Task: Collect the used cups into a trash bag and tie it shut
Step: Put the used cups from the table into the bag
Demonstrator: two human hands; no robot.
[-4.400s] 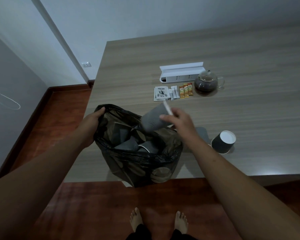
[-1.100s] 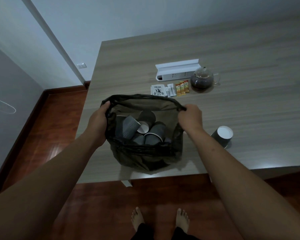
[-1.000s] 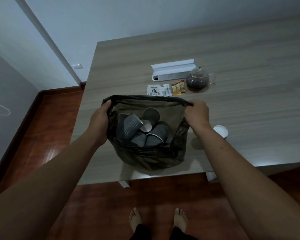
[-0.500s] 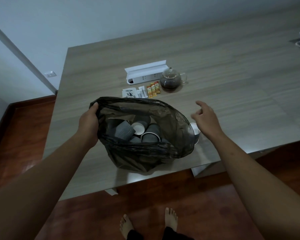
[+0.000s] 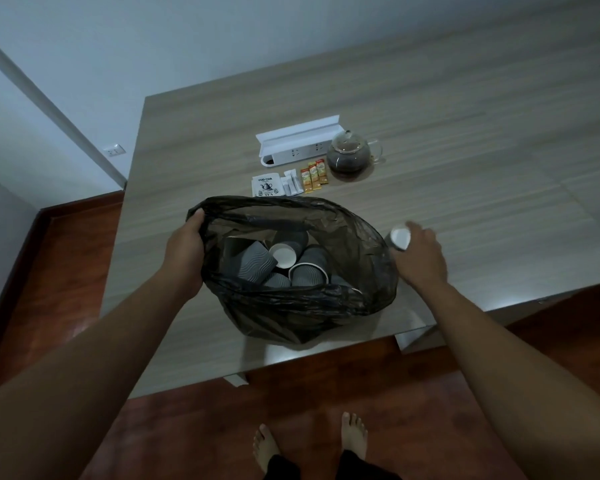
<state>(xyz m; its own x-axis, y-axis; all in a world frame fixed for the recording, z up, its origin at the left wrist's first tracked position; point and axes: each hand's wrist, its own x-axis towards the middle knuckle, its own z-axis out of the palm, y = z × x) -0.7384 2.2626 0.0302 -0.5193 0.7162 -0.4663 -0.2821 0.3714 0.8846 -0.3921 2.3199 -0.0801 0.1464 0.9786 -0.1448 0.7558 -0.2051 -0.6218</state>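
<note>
Two bare feet [image 5: 309,441] stand on the reddish wood floor [image 5: 194,427] at the near edge of the bench [image 5: 465,140]. A black trash bag [image 5: 302,306] sits on the bench's near part, its mouth spread wide, its bottom close to the edge. The left hand [image 5: 184,251] grips the bag's left rim, fingers curled over the plastic and holding the mouth up. Inside lie several grey ribbed paper cups [image 5: 253,265], tumbled on their sides, two showing white insides.

Just right of the bag, the right hand [image 5: 420,254] is on the last paper cup [image 5: 399,238], whose white inside faces the camera; the fingers are curled about the cup's dark body, so the grip seems closed on it, though the hand hides most of the cup and whether it is lifted off the bench cannot be told.

Beyond the bag lie a white tea sachet printed YOD CHA [image 5: 266,186], white stick packets [image 5: 291,182] and three orange stick packets [image 5: 313,175], side by side. Farther back stand a glass teapot [image 5: 349,155] of dark tea and, to its left, a white power strip [image 5: 293,154] under its raised white lid. A wall socket [image 5: 114,151] shows on the far left wall
</note>
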